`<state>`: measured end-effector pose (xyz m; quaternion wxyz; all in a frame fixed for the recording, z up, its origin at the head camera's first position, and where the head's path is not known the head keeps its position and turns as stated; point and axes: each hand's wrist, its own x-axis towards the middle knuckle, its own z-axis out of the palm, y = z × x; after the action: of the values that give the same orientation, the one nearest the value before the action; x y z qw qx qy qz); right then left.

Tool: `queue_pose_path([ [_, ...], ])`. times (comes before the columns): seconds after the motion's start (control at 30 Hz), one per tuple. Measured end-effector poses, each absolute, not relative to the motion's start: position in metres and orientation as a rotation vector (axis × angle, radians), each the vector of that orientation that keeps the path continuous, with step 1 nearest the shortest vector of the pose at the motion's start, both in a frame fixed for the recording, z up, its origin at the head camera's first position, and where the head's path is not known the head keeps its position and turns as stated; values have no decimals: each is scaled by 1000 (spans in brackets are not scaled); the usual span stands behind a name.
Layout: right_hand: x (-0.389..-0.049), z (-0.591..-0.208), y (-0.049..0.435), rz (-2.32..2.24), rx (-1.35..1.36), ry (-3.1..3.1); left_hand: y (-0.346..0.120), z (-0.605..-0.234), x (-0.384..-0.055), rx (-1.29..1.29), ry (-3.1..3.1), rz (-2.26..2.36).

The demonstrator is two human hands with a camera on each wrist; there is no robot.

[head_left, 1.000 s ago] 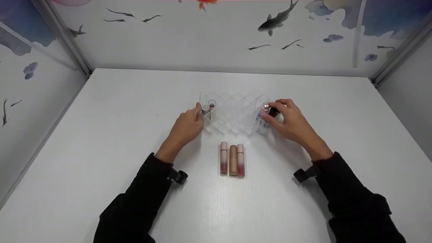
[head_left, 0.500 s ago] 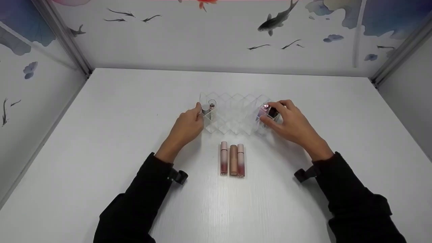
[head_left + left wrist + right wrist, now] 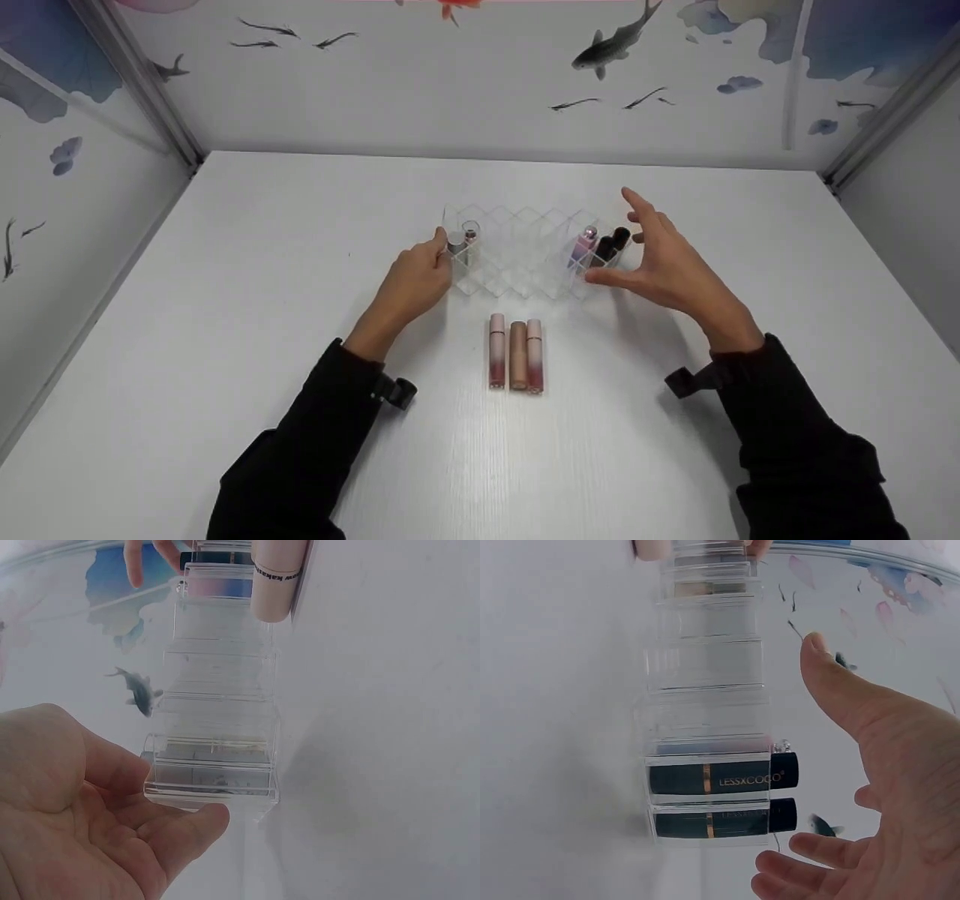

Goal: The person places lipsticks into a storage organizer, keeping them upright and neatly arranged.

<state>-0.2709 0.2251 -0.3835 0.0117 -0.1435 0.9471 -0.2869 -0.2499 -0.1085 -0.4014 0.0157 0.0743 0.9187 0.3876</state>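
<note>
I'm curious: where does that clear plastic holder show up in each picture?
Head: the clear holder sits near the picture's centre.
Left wrist: the clear holder runs down from the top edge, slightly left of centre.
Right wrist: the clear holder also runs down from the top, slightly left of centre.
Shared landmark: the right hand, seen only as fingertips at the left wrist view's top.

A person's black-sleeved left arm (image 3: 292,450) and black-sleeved right arm (image 3: 795,442) reach forward from the lower edge of the head view, the bare left hand (image 3: 416,281) pinching between thumb and fingers, the bare right hand (image 3: 671,266) spread, its thumb pointing inward, well apart from its forward-stretched index finger.
</note>
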Motion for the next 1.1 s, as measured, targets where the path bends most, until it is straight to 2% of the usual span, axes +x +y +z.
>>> queue_pose_path([
  [0.47,-278,-392,228,-807,-266,2819,-109,-403,-251,237,2862,1208],
  [1.1,-275,-392,226,-832,-193,2778,-109,-402,-250,240,2862,1204],
])
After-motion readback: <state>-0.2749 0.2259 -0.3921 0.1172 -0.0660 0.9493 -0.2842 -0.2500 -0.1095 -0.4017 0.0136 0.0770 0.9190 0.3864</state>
